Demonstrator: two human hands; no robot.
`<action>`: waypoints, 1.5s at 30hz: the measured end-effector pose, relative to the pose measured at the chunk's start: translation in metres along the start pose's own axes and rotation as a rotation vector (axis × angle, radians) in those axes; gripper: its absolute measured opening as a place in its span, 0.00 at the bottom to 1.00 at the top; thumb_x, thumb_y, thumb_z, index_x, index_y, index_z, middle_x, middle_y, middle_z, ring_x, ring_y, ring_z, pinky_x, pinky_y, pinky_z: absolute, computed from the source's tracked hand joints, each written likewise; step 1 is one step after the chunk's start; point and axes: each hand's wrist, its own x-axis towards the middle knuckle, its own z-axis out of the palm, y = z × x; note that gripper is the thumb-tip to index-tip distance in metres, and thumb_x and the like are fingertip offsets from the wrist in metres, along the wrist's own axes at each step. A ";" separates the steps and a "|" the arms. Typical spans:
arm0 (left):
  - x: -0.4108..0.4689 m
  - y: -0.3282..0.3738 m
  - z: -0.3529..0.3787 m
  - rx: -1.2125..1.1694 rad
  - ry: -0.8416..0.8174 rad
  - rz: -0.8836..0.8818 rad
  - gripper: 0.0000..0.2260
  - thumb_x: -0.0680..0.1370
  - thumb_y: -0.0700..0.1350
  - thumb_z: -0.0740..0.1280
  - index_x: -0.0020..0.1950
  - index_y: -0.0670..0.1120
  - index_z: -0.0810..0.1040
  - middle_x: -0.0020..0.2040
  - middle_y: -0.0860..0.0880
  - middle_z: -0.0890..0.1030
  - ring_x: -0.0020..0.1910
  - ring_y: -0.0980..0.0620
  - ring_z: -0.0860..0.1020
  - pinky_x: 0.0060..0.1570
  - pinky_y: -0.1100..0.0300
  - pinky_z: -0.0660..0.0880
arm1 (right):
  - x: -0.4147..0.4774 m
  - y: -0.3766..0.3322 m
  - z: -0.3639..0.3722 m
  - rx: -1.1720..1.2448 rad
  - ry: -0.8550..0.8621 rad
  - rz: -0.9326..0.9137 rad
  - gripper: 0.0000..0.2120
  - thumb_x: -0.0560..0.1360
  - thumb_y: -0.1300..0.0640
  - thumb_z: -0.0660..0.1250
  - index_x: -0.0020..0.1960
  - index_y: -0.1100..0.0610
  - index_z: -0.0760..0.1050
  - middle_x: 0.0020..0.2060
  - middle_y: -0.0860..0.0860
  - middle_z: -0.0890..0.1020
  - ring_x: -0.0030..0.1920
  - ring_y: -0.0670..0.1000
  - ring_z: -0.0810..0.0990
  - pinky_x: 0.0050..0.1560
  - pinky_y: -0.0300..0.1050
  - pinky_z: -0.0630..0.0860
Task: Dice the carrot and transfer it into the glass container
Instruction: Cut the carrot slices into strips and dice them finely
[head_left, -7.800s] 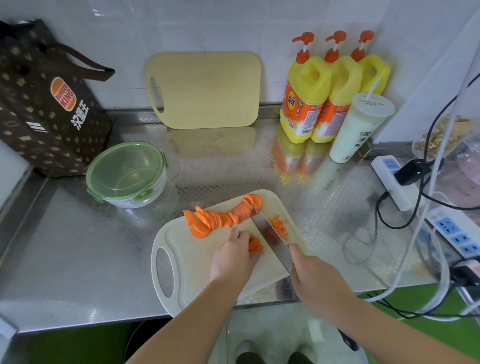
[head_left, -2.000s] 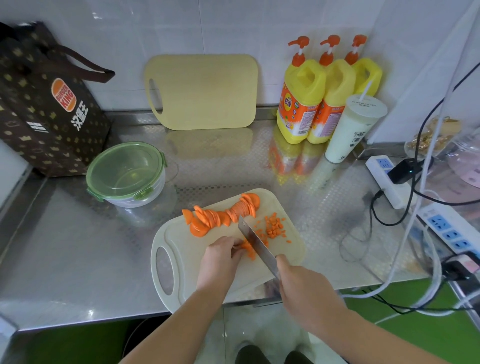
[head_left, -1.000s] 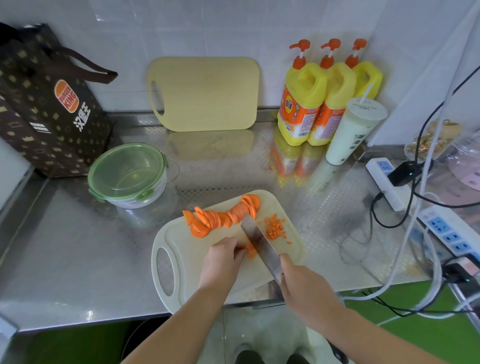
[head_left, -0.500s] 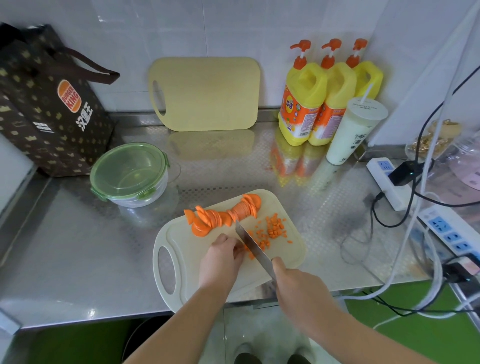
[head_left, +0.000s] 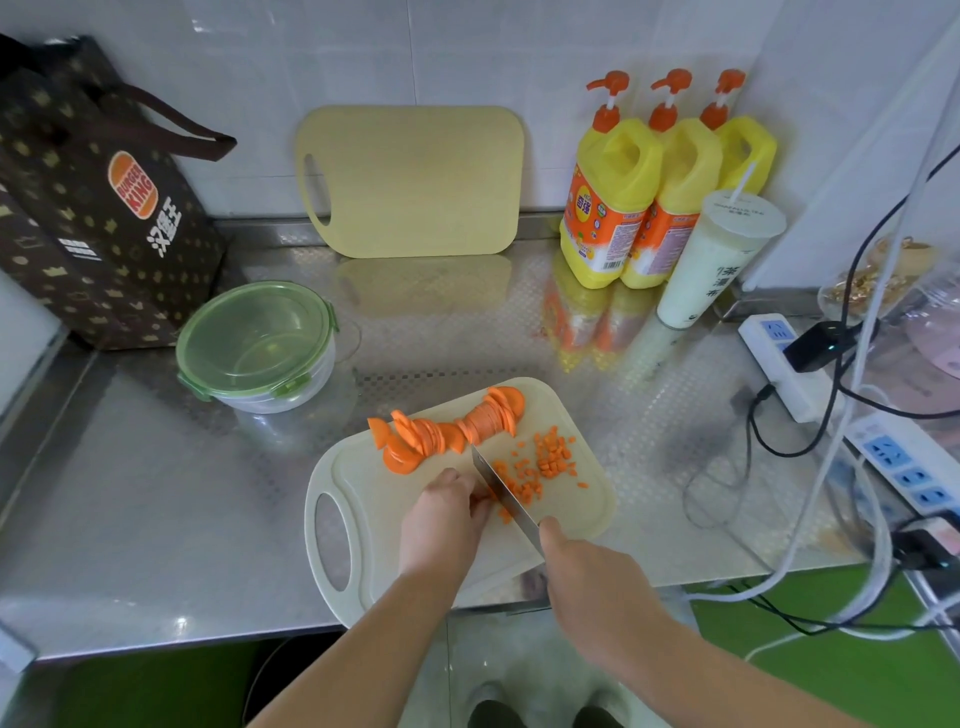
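Carrot slices (head_left: 447, 428) lie fanned at the back of the pale plastic cutting board (head_left: 374, 488), with small dice (head_left: 545, 462) scattered right of the knife (head_left: 506, 501). Left hand (head_left: 441, 519) pins a few carrot pieces (head_left: 480, 500) with curled fingers, and right hand (head_left: 592, 577) is wrapped round the knife handle. Shiny embossed steel counter (head_left: 130, 493), white tile wall (head_left: 467, 52). Round glass container (head_left: 291, 397), green lid (head_left: 254, 332) on, stands well left.

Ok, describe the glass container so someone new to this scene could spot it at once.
On the steel counter, find the brown paper bag at the far left. The glass container sits just right of its base, behind the white cutting board. Unlike its neighbours, it is round and see-through, with a green clip-on lid.
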 end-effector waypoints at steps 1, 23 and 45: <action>0.000 0.001 0.000 -0.001 -0.001 0.004 0.06 0.78 0.48 0.65 0.51 0.48 0.79 0.48 0.52 0.76 0.47 0.51 0.77 0.45 0.56 0.76 | 0.001 0.000 0.001 -0.002 0.002 0.003 0.14 0.77 0.66 0.56 0.60 0.55 0.61 0.30 0.46 0.66 0.27 0.44 0.63 0.26 0.40 0.56; -0.013 -0.013 -0.033 -0.212 0.064 -0.146 0.06 0.78 0.42 0.65 0.51 0.46 0.81 0.46 0.52 0.81 0.46 0.52 0.77 0.49 0.57 0.74 | -0.003 0.006 -0.001 -0.017 -0.031 -0.104 0.10 0.80 0.60 0.53 0.61 0.55 0.62 0.31 0.45 0.66 0.27 0.45 0.64 0.26 0.39 0.59; -0.012 0.029 0.020 0.391 -0.053 0.499 0.43 0.57 0.51 0.77 0.70 0.45 0.66 0.63 0.49 0.73 0.59 0.49 0.69 0.50 0.57 0.78 | 0.010 0.054 -0.038 0.426 0.083 0.142 0.12 0.79 0.59 0.54 0.38 0.51 0.56 0.33 0.51 0.71 0.30 0.48 0.67 0.29 0.40 0.61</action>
